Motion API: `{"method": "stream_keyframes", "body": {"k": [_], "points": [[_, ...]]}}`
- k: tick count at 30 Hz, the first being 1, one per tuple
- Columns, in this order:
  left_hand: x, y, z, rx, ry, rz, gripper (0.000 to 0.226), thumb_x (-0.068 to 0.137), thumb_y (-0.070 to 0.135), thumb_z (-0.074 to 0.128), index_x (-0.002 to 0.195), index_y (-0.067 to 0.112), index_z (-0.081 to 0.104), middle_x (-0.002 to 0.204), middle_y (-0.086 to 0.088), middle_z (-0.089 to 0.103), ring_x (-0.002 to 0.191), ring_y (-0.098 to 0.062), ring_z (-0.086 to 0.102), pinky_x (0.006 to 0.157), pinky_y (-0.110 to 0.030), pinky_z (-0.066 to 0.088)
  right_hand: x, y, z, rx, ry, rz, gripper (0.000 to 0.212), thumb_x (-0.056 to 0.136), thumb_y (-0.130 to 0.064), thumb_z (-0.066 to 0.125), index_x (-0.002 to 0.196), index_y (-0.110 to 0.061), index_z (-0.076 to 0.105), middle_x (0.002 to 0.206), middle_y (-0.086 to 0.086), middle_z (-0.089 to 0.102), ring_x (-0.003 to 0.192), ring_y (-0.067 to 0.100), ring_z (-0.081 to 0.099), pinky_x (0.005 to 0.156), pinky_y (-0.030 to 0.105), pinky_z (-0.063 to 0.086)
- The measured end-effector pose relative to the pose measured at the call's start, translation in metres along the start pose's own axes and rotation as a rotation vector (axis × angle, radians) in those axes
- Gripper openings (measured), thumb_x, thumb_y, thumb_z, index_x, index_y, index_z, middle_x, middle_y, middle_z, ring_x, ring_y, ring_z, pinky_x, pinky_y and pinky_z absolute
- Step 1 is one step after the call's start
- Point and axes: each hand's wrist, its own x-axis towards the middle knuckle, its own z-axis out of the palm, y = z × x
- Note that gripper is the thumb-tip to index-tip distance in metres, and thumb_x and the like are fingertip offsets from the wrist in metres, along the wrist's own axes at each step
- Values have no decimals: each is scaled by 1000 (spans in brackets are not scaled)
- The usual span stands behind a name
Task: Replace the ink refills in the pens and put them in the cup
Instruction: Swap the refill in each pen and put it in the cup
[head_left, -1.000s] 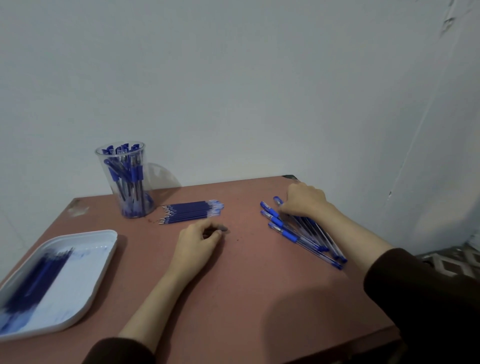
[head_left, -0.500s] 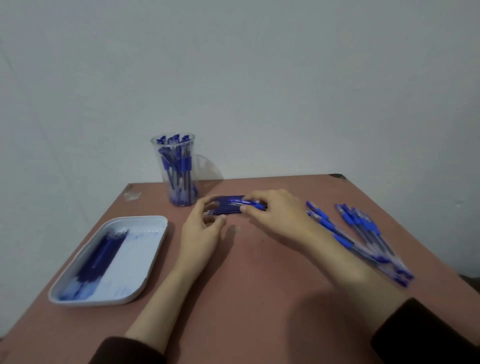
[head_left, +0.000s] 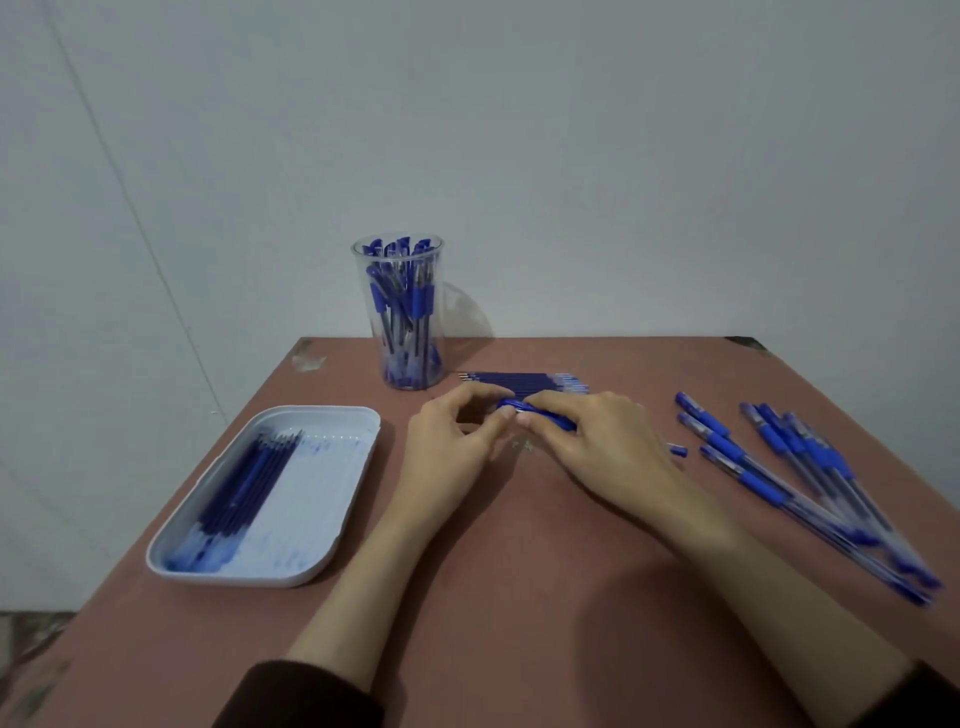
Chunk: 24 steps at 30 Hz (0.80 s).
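Blue-and-clear plastic pen lies crosswise, left to right, low over the reddish-brown tabletop, just before the row of blue ink refills. Right grip wraps its barrel; left grip pinches its left end, so any pull should run leftward along that axis.

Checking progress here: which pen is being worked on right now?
The pen held by the left hand and right hand; the others lie in a pile at right or stand in the cup.
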Motion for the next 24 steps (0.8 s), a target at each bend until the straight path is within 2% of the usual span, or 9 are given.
{"method": "stream_keyframes", "body": {"k": [3, 6, 11, 16, 18, 20, 22, 24], "points": [[1, -2, 0, -2, -7, -6, 12, 85, 14, 68, 97, 15, 72, 88, 0, 72, 82, -9, 66, 70, -13, 48, -1, -1, -1, -30, -7, 2, 29, 96, -51, 41, 104, -36, 64, 81, -11, 67, 82, 14, 59, 68, 32, 42], [1, -3, 0, -33, -20, -28, 11, 85, 13, 68, 92, 21, 71, 85, 1, 71, 77, -8, 65, 68, -18, 51, -2, -3, -2, -56, -24, 3, 31, 96, -52, 39, 104, -35, 64, 82, -9, 67, 83, 15, 59, 67, 31, 39], [0, -1, -1, -95, -12, -64, 13, 85, 12, 68, 88, 24, 69, 80, 0, 71, 65, -7, 62, 62, -21, 51, -4, -2, -3, -55, -4, 12, 33, 95, -57, 38, 110, -40, 63, 90, -12, 70, 86, 15, 62, 69, 32, 45], [-1, 0, -2, -107, -3, -76, 11, 85, 12, 68, 90, 22, 70, 84, -5, 70, 68, -9, 62, 63, -23, 53, -4, 0, 1, -31, 3, 45, 30, 90, -59, 46, 107, -37, 59, 82, -12, 65, 80, 15, 61, 67, 31, 42], [-1, -1, -3, -87, 47, -96, 9, 85, 13, 68, 88, 21, 70, 84, -7, 71, 68, -12, 62, 64, -26, 55, -3, 5, -1, -67, -29, 103, 28, 88, -48, 55, 113, -35, 53, 85, -8, 64, 85, 20, 61, 70, 33, 42], [0, -2, -4, -28, 84, -106, 6, 85, 16, 69, 85, 22, 71, 79, -3, 71, 68, -13, 62, 70, -28, 54, -1, 11, -2, -92, -39, 156, 29, 88, -29, 55, 116, -30, 48, 77, -4, 59, 82, 27, 60, 66, 34, 39], [0, -2, -5, 37, 9, -95, 7, 84, 18, 69, 79, 23, 72, 71, 2, 70, 67, -10, 62, 72, -27, 50, 0, 14, -3, -24, 3, 183, 26, 88, -18, 55, 113, -24, 49, 70, -5, 57, 71, 25, 57, 62, 34, 40], [-3, 0, -3, 138, -156, -81, 11, 83, 22, 70, 73, 22, 73, 66, 6, 67, 65, -5, 60, 70, -22, 47, 1, 13, -5, 91, 64, 195, 19, 90, -15, 56, 107, -20, 52, 74, -7, 59, 69, 21, 57, 62, 35, 44]]}}
